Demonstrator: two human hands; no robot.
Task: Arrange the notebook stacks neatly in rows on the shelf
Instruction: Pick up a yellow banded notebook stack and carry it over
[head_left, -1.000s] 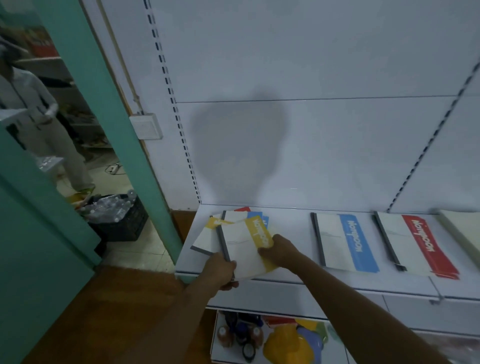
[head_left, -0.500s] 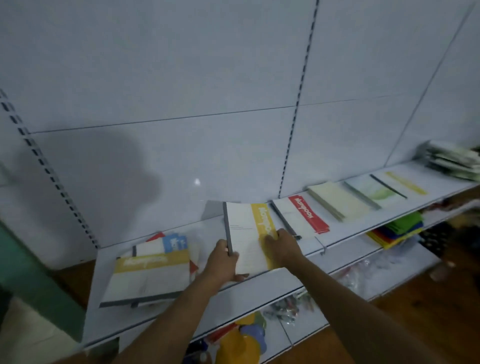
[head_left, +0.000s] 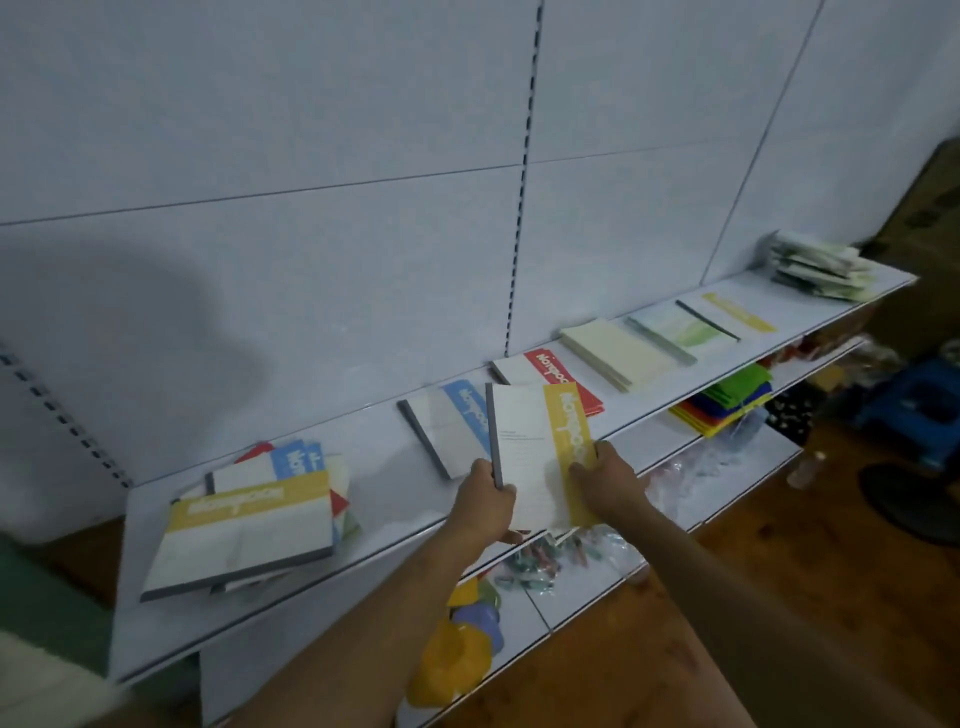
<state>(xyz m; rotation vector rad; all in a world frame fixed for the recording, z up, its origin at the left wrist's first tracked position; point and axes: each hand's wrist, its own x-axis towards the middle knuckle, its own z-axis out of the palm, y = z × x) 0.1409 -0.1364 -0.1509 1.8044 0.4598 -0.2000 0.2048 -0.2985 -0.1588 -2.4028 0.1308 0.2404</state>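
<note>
Yellow-banded and white, with a grey spine, the notebook (head_left: 540, 449) we carry sits between both hands above the front edge of the white metal shelf (head_left: 384, 499). Our left hand (head_left: 485, 501) has its fingers curled round the spine edge; our right hand (head_left: 610, 480) pinches the yellow side, thumb on the cover. The notebook hangs in front of the blue-banded notebook (head_left: 449, 423) and the red-banded notebook (head_left: 550, 376), which lie side by side.

We judge the job partly done. To the right a row is laid out: the blue one, the red one, a cream paper stack (head_left: 615, 356), a green-tinted notebook (head_left: 670, 332) and a second yellow-banded notebook (head_left: 732, 314), each apart from its neighbour. At the far right end a loose heap of pale packets (head_left: 818, 265) looks unsorted. On the left, the mixed pile of notebooks (head_left: 249, 514) lies fanned and crooked; that pile is what remains, plus finding a place for the one in hand.
</note>
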